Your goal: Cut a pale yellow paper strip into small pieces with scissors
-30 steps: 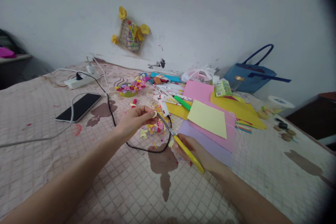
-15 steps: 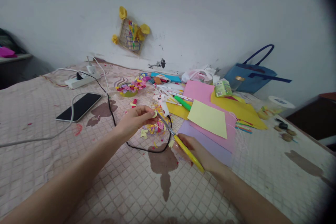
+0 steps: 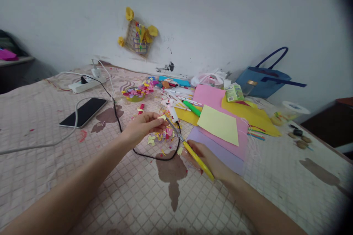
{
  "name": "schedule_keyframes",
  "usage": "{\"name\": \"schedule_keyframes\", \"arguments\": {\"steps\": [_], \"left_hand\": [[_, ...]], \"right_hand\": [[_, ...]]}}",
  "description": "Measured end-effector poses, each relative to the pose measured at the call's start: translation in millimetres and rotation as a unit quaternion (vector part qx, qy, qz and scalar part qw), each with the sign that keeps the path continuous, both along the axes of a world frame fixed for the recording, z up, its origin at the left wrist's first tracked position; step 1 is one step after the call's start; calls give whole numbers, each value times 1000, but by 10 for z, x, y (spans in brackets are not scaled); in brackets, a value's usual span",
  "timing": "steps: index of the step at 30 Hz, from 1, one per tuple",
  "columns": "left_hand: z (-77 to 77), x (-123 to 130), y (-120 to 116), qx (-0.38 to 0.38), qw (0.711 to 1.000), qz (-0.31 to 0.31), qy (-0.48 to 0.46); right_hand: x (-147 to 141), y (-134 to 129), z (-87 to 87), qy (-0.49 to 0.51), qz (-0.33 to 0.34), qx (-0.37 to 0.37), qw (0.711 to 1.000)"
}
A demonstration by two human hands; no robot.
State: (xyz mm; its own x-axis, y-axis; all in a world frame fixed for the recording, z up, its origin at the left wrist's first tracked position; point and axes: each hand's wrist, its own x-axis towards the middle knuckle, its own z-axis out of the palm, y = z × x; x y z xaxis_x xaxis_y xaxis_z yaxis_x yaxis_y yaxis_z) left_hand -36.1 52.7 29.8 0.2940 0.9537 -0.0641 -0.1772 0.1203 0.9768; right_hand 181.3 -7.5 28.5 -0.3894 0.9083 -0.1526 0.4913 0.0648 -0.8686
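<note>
My left hand (image 3: 143,126) pinches a small pale yellow paper piece (image 3: 162,117) between thumb and fingers. Closed around the yellow handles of a pair of scissors (image 3: 197,158) is my right hand (image 3: 204,156). The scissor blades point up and left, their tips close beside the paper piece. Beneath and behind the hands lie small paper scraps (image 3: 151,139) in several colours. A white glue gun (image 3: 172,111) lies just beyond the blade tips, its black cord looping below my left hand.
Coloured sheets, the top one pale yellow (image 3: 219,123), lie right of the scissors. Left are a phone (image 3: 84,112) and a power strip (image 3: 86,85). A bowl of paper cutouts (image 3: 135,98) stands behind my left hand; a blue bag (image 3: 264,80) is at the back right.
The paper piece in my left hand has turned and shows more of its surface. My left fingers have shifted slightly; my right hand and the scissors are nearly unmoved.
</note>
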Motion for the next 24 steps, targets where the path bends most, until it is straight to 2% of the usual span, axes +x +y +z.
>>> {"name": "schedule_keyframes", "arguments": {"steps": [8,24], "left_hand": [[23,3,-4,-5,1000,13,-10],[34,7,-2,-7,999,25,-23]], "right_hand": [[-8,-10,7,29,1,-22,999],[-28,-18,-10,34,-12,-6,999]]}}
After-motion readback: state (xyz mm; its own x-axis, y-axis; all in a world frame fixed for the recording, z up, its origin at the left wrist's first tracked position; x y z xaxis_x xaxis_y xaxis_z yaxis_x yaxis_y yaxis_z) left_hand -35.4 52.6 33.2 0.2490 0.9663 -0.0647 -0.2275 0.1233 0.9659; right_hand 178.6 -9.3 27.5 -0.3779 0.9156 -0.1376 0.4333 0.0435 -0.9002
